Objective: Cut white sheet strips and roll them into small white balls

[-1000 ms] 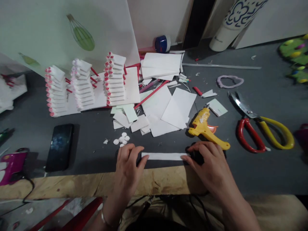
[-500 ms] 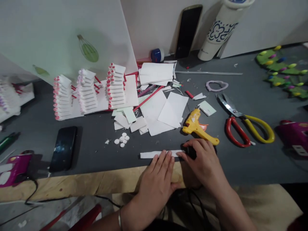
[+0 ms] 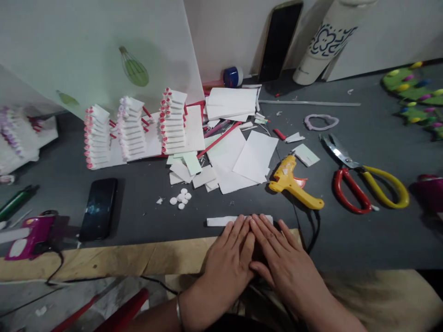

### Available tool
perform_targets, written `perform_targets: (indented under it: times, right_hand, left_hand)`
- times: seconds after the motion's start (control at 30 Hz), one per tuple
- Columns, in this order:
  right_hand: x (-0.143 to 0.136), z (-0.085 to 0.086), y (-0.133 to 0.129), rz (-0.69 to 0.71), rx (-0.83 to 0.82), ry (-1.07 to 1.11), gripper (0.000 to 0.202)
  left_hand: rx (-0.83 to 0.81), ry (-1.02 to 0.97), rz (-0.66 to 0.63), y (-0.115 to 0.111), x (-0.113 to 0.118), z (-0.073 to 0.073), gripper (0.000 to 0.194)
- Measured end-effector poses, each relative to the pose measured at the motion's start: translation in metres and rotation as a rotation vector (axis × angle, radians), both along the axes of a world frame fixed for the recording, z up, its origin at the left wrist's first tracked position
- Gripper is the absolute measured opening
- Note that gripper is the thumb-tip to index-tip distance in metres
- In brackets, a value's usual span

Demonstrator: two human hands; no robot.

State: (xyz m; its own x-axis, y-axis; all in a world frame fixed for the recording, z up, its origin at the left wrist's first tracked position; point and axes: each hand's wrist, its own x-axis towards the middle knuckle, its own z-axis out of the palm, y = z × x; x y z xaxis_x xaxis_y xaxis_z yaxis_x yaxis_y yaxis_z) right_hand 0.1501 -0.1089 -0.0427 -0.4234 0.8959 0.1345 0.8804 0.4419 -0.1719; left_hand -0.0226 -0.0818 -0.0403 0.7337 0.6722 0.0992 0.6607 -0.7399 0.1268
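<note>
While left hand (image 3: 227, 260) and right hand (image 3: 285, 258) lie open, flat on white strip (image 3: 216, 222), bottle (image 3: 323, 44) lettering illegible

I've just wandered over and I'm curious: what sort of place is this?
It looks like a small craft workbench, perhaps for handmade paper decorations. A yellow glue gun and red-and-yellow-handled shears lie on it, near rows of small rolled white pieces with red tips.

1 matt white paper strip (image 3: 216, 222), 1 glossy dark phone (image 3: 98, 209), metal blades (image 3: 339, 151) with glossy plastic handles (image 3: 385, 185)
</note>
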Motion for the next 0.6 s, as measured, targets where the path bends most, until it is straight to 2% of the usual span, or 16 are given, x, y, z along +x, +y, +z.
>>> perform_targets:
  times: [0.17, 0.27, 0.43, 0.6]
  right_hand:
    - [0.001, 0.0, -0.003, 0.006, 0.015, -0.041, 0.072]
    - [-0.001, 0.0, -0.003, -0.001, 0.017, -0.037, 0.076]
    - [-0.002, -0.001, -0.004, -0.023, 0.01, -0.014, 0.072]
    - [-0.002, 0.0, -0.004, -0.036, -0.007, 0.018, 0.068]
  left_hand:
    - [0.013, -0.055, 0.036, -0.004, -0.006, 0.002, 0.05]
    - [0.024, -0.053, 0.1, -0.01, -0.015, 0.006, 0.055]
    - [0.012, 0.018, 0.23, -0.018, -0.037, 0.015, 0.058]
    - [-0.028, -0.013, 0.342, -0.01, -0.051, 0.023, 0.033]
